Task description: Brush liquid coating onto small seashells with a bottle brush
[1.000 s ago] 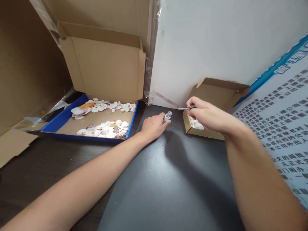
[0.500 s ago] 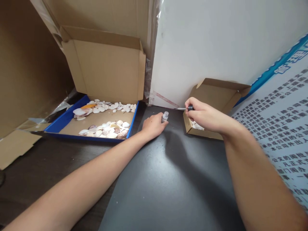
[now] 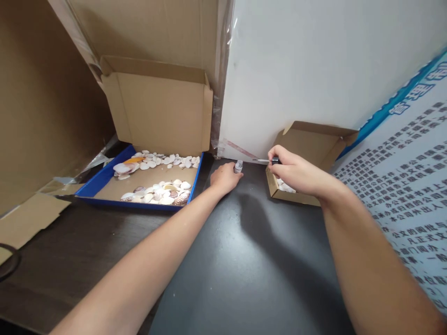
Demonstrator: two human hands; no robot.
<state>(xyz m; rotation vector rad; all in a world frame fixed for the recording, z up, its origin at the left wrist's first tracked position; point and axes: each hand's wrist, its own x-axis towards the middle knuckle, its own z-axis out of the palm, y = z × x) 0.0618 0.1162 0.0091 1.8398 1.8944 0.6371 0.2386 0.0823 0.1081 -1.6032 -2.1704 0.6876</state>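
My left hand [image 3: 225, 178] is closed round a small clear glass bottle [image 3: 238, 166] that stands uncapped on the dark grey mat [image 3: 223, 260]. In my right hand [image 3: 288, 168] is a black brush cap [image 3: 275, 160], pinched between the fingers. Its thin pale stem with a dark tip points left toward the bottle, apart from its neck. Behind and below the right hand stands a small open cardboard box [image 3: 296, 199], partly hidden by the hand, with white shells [image 3: 284, 187] inside.
To the left, a blue-sided box [image 3: 132, 204] with a raised cardboard lid [image 3: 162, 114] holds many shells [image 3: 164, 191] in two groups. Cardboard pieces [image 3: 31, 218] lie at the far left. A white panel [image 3: 296, 60] and a printed poster [image 3: 408, 200] stand behind and right.
The camera view has shifted slightly, so the scene sits a little lower. Both hands keep their holds, and the brush stem stays held out to the right of the bottle.
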